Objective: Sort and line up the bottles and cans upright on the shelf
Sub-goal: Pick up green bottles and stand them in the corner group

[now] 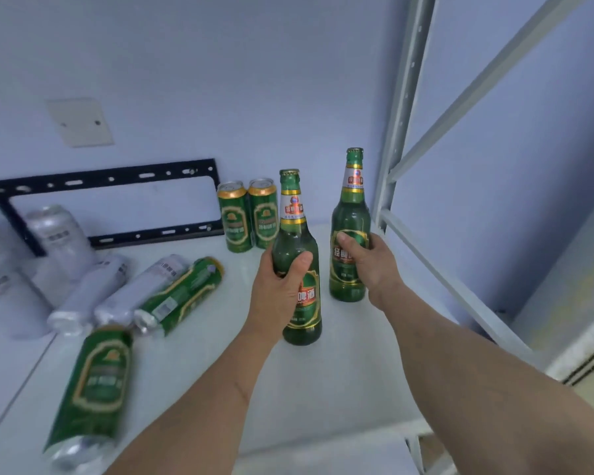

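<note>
Left hand (282, 286) and right hand (367, 258) each clasp an upright green glass bottle mid-body, label under the fingers, necks above, bases on the shelf (340, 378); likely heavy, slick, breakable.

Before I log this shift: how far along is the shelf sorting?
Early. Done: two green cans stand upright together at the back. In hand: the left hand grips one bottle and the right hand another bottle, both upright. Left: two lying green cans and lying silver cans need standing; blurred silver cans at far left look upright but unaligned.
</note>
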